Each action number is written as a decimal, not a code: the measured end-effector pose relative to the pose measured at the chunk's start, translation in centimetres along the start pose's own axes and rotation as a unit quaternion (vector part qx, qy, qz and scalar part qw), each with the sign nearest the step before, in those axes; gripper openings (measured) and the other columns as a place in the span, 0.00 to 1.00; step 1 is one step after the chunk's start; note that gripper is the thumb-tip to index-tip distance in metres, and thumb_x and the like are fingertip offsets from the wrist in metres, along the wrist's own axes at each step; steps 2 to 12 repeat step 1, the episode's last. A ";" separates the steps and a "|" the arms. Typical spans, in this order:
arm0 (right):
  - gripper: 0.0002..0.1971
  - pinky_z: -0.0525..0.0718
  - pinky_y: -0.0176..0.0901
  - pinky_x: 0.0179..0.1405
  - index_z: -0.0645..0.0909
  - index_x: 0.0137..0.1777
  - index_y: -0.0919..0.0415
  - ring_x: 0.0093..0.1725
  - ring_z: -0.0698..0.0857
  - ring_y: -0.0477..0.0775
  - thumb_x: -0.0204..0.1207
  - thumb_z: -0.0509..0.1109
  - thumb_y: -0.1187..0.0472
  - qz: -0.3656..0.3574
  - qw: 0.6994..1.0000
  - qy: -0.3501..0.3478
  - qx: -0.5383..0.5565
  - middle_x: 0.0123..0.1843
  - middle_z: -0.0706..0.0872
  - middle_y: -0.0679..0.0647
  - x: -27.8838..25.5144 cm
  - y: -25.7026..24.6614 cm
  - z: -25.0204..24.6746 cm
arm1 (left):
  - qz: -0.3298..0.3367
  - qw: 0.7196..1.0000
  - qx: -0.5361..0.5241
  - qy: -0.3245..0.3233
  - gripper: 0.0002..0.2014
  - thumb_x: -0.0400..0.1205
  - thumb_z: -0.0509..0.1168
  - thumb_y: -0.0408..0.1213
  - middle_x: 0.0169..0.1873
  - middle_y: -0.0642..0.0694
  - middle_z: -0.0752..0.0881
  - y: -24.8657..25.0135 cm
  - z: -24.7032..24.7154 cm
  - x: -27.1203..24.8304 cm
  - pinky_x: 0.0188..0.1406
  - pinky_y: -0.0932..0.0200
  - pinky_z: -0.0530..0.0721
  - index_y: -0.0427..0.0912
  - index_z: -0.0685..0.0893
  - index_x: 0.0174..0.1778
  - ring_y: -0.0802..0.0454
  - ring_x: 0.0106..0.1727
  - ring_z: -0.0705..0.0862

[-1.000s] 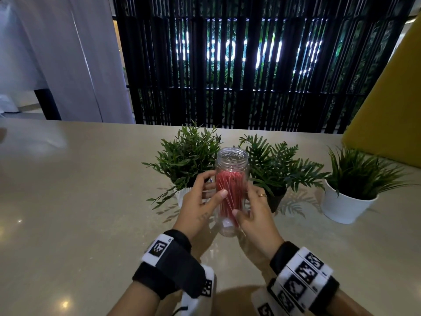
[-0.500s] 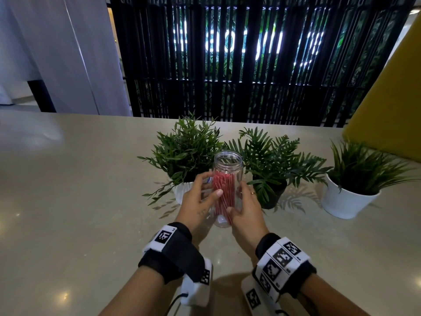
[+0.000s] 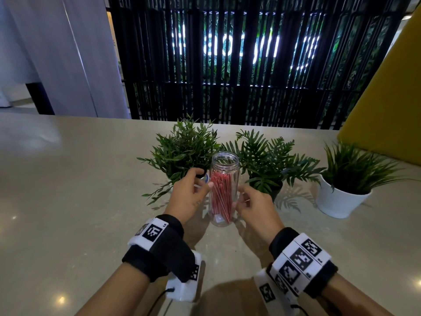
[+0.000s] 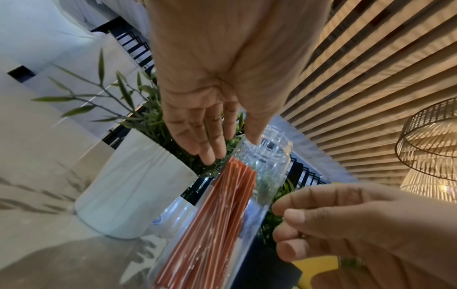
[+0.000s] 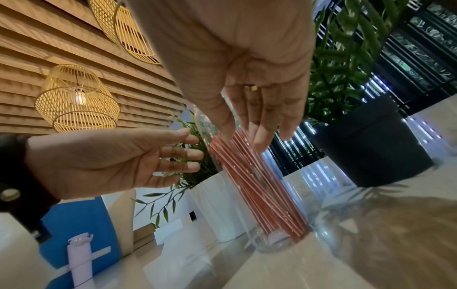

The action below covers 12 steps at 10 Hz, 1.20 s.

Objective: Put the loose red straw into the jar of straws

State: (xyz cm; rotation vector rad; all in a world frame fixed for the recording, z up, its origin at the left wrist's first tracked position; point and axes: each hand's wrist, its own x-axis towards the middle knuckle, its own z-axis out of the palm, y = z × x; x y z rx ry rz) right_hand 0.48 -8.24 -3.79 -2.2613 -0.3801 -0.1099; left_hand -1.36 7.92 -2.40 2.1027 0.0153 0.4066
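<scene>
A clear jar (image 3: 224, 166) stands upright and lidless on the beige table (image 3: 68, 201), filled with a leaning bundle of red straws (image 3: 220, 197). I see no straw outside the jar. My left hand (image 3: 189, 197) hovers at the jar's left side with relaxed fingers, holding nothing. My right hand (image 3: 255, 206) sits just right of the jar, fingers loose and empty. In the left wrist view the left hand (image 4: 215, 97) has straight fingers beside the jar's neck (image 4: 269, 154). The right hand (image 5: 247, 78) spreads in front of the straws (image 5: 259, 191) in the right wrist view.
Directly behind the jar stand a leafy plant in a white pot (image 3: 184, 151) and a fern in a dark pot (image 3: 266, 165). A third plant in a white pot (image 3: 341, 199) sits at the right. Behind it rises a yellow panel (image 3: 387, 99).
Both hands held the jar between them earlier. Now their fingers have loosened and drawn slightly away, and the jar stands on its own.
</scene>
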 end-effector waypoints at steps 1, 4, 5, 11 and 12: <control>0.05 0.76 0.39 0.34 0.83 0.44 0.58 0.33 0.80 0.48 0.76 0.65 0.63 -0.016 1.000 0.013 -0.004 0.32 0.81 0.49 -0.4 -0.4 -0.5 | 0.015 1.000 -0.004 0.016 0.09 0.80 0.62 0.41 0.38 0.49 0.80 0.3 -0.2 -0.4 0.40 0.57 0.78 0.42 0.77 0.52 0.49 0.41 0.81; 0.05 0.76 0.39 0.34 0.83 0.44 0.58 0.33 0.80 0.48 0.76 0.65 0.63 -0.016 1.000 0.013 -0.004 0.32 0.81 0.49 -0.4 -0.4 -0.5 | 0.015 1.000 -0.004 0.016 0.09 0.80 0.62 0.41 0.38 0.49 0.80 0.3 -0.2 -0.4 0.40 0.57 0.78 0.42 0.77 0.52 0.49 0.41 0.81; 0.05 0.76 0.39 0.34 0.83 0.44 0.58 0.33 0.80 0.48 0.76 0.65 0.63 -0.016 1.000 0.013 -0.004 0.32 0.81 0.49 -0.4 -0.4 -0.5 | 0.015 1.000 -0.004 0.016 0.09 0.80 0.62 0.41 0.38 0.49 0.80 0.3 -0.2 -0.4 0.40 0.57 0.78 0.42 0.77 0.52 0.49 0.41 0.81; 0.05 0.76 0.39 0.34 0.83 0.44 0.58 0.33 0.80 0.48 0.76 0.65 0.63 -0.016 1.000 0.013 -0.004 0.32 0.81 0.49 -0.4 -0.4 -0.5 | 0.015 1.000 -0.004 0.016 0.09 0.80 0.62 0.41 0.38 0.49 0.80 0.3 -0.2 -0.4 0.40 0.57 0.78 0.42 0.77 0.52 0.49 0.41 0.81; 0.05 0.76 0.39 0.34 0.83 0.44 0.58 0.33 0.80 0.48 0.76 0.65 0.63 -0.016 1.000 0.013 -0.004 0.32 0.81 0.49 -0.4 -0.4 -0.5 | 0.015 1.000 -0.004 0.016 0.09 0.80 0.62 0.41 0.38 0.49 0.80 0.3 -0.2 -0.4 0.40 0.57 0.78 0.42 0.77 0.52 0.49 0.41 0.81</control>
